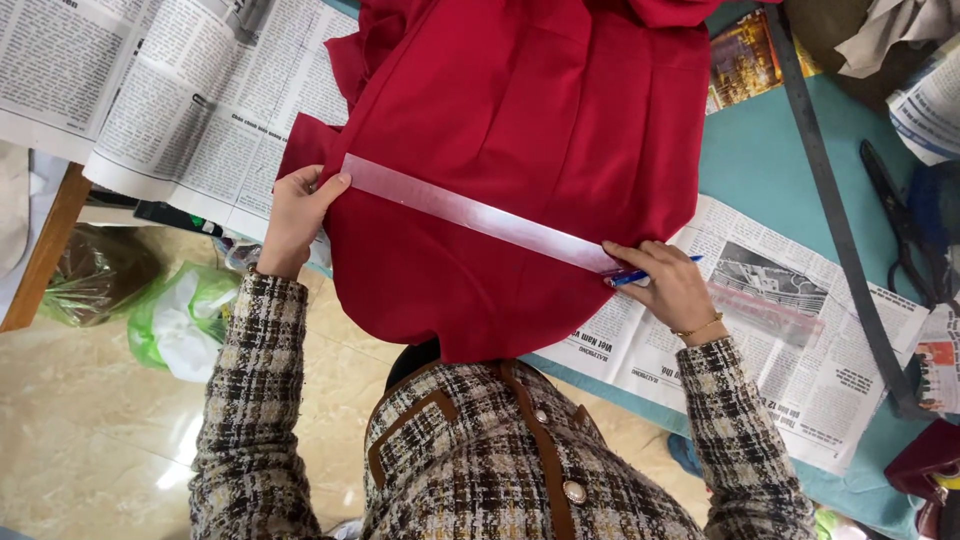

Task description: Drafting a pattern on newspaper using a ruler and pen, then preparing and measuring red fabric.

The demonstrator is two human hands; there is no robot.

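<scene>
Red fabric (520,150) covers the middle of your teal table (770,150), lying over spread newspapers (180,90), with beige tiled floor (90,440) below. Across the cloth runs a clear ruler (470,213). Your left hand (298,210) presses its end flat, fingers together; your right hand (668,283) pinches a blue pen (650,272) against the ruler's other end. Black scissors (900,225) rest far right.

You have no screens or signs here. On the floor to your left sit two tied plastic bags: a green-and-white bag (180,320) and, just beside it, a darker clear bag (95,275) under the table edge.
</scene>
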